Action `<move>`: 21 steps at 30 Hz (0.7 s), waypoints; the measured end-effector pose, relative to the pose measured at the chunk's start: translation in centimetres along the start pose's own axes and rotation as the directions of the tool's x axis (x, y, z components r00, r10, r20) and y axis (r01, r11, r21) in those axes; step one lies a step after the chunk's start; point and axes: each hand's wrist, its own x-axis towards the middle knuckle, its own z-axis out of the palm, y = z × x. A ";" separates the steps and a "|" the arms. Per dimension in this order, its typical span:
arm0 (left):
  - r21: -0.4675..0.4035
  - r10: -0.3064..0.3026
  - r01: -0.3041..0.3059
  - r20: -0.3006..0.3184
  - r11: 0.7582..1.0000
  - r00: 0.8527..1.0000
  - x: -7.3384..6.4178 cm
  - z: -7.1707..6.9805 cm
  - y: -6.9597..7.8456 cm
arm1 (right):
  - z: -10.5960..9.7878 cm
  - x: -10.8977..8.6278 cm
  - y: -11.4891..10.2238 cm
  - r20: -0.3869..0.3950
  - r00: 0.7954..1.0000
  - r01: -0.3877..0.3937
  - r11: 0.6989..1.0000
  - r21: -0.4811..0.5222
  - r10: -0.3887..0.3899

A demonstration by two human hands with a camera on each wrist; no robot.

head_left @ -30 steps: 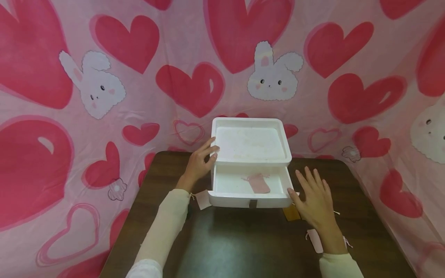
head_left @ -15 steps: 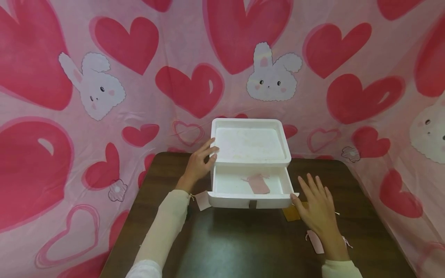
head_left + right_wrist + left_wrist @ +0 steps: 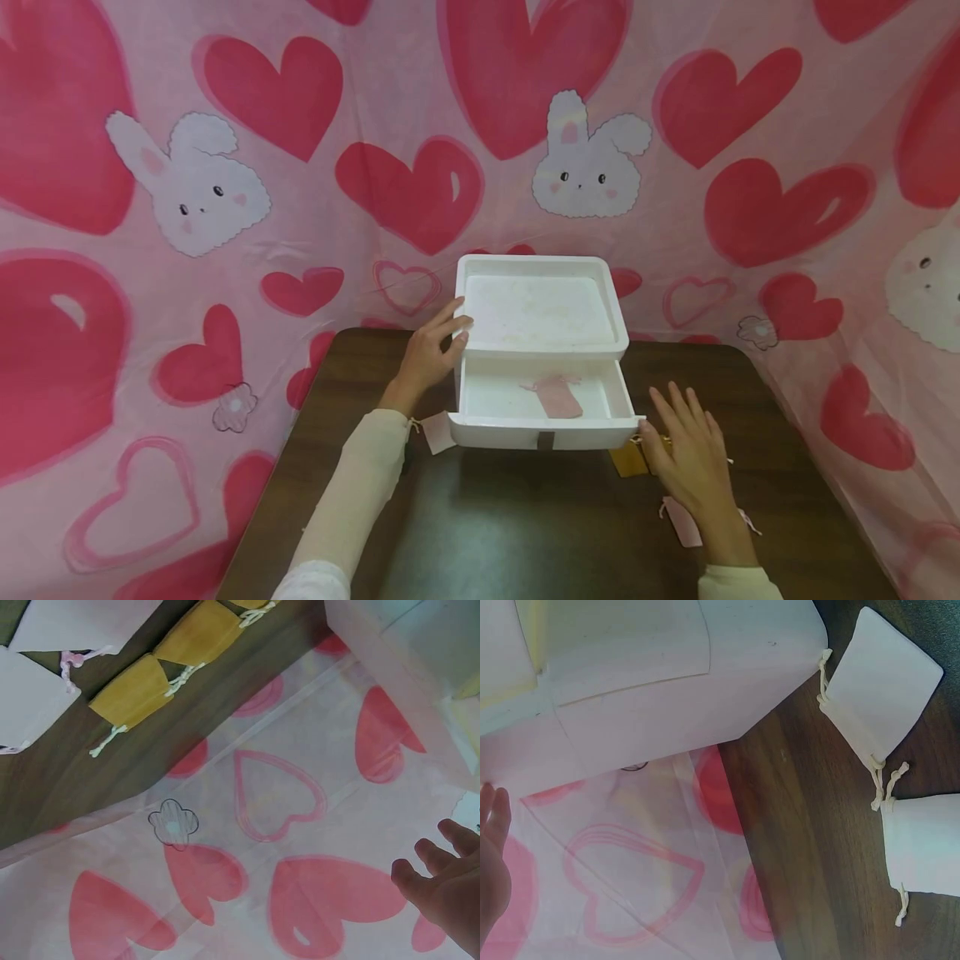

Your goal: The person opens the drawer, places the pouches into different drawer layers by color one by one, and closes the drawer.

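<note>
A white drawer box [image 3: 540, 312] with a shallow tray top stands on the table, its drawer [image 3: 495, 432] pulled out toward me. Inside the drawer lies a pink drawstring pouch [image 3: 558, 397]. My left hand [image 3: 431, 354] rests on the box's left side, fingertips over the tray rim; in the left wrist view its fingers [image 3: 498, 814] are by the side wall. Fingers spread, my right hand [image 3: 693, 458] hovers just right of the drawer, its thumb near the front right corner. Nothing is held in it. In the right wrist view its fingertips [image 3: 424, 859] are extended.
Left of the box lie pale drawstring pouches [image 3: 881, 682]. Mustard pouches [image 3: 131, 690] and pale pink ones [image 3: 681, 522] lie on the right, partly behind my right hand. The dark wooden table [image 3: 480, 533] backs onto a pink heart-print cloth [image 3: 405, 108].
My right hand has drawn slightly right and down, away from the drawer's right corner. The left hand, the box and the drawer look the same.
</note>
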 end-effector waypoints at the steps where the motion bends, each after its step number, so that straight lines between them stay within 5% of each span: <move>1: -0.001 0.002 -0.002 -0.002 1.000 1.000 0.0 0.0 0.0 | 0.0 -0.1 0.1 0.000 1.000 -0.004 1.000 -0.002 0.004; 21: -0.007 -0.023 0.023 0.017 1.000 1.000 0.2 0.0 -0.1 | 0.8 -2.9 2.4 0.044 0.997 -0.057 0.997 -0.043 0.059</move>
